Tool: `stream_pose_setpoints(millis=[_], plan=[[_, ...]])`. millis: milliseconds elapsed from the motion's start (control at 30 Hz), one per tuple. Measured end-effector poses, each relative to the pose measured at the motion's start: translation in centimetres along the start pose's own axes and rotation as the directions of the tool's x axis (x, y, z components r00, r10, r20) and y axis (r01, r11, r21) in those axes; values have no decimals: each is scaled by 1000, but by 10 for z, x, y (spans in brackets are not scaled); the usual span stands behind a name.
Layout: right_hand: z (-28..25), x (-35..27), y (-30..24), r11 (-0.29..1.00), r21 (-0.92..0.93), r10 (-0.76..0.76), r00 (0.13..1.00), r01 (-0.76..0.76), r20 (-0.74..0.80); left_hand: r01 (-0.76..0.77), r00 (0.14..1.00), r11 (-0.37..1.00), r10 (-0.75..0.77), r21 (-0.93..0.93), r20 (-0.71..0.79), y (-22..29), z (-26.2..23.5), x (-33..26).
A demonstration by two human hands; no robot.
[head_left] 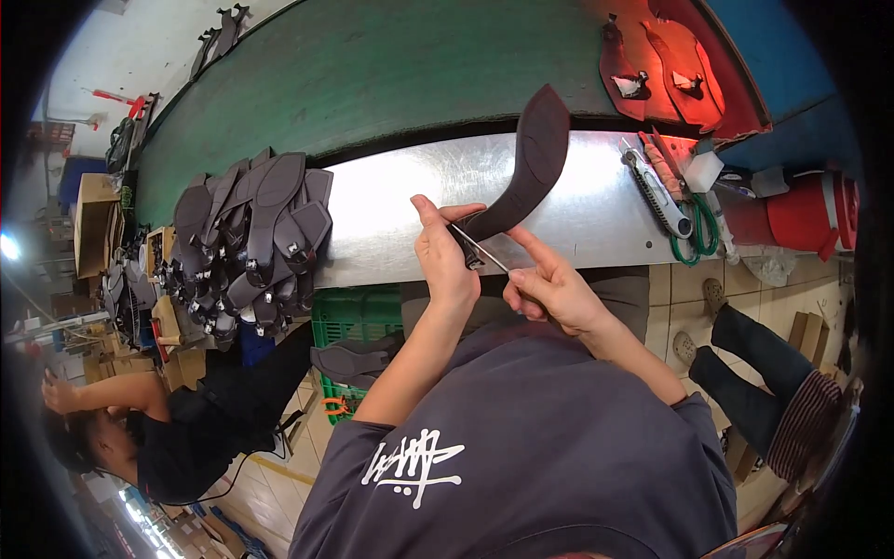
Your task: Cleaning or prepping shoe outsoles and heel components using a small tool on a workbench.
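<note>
My left hand [445, 252] grips the narrow end of a dark curved padded strap [537, 154], whose broad rounded end points up and away over the metal bench edge. The thumb stands up and the fingers wrap the strap. A thin metal rod-like tool [486, 255] is pinched in my right hand [549, 291], its far end crossing the strap's narrow end by my left fingers. The right index finger reaches toward the strap's underside. Small hardware at the narrow end [474, 261] is partly covered by fingers, and the tool's exact kind cannot be made out.
A heap of similar straps [251, 214] covers the bench's left end. At right lie a utility knife [663, 197] and green-handled scissors [700, 233]. A green belt [391, 74] runs behind, carrying strap pieces [622, 70] under red light. Two people stand nearby; a green crate [349, 315] is below.
</note>
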State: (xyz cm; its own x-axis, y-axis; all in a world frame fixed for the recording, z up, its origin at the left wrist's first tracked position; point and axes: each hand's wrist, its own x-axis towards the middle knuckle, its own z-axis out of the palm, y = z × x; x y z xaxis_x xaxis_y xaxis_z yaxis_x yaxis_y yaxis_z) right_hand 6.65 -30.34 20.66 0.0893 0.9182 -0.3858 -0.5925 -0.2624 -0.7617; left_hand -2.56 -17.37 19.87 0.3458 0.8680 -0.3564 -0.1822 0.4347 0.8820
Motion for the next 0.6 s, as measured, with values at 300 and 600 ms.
stream_pose_setpoints(millis=[300, 600], plan=[[0, -1, -2, 960, 267, 92, 996, -85, -11, -207, 977, 978, 205, 23, 60, -13, -11, 1], [0, -4, -3, 656, -676, -493, 869, 335, -48, -31, 998, 1000, 31, -1, -58, 12, -3, -11]])
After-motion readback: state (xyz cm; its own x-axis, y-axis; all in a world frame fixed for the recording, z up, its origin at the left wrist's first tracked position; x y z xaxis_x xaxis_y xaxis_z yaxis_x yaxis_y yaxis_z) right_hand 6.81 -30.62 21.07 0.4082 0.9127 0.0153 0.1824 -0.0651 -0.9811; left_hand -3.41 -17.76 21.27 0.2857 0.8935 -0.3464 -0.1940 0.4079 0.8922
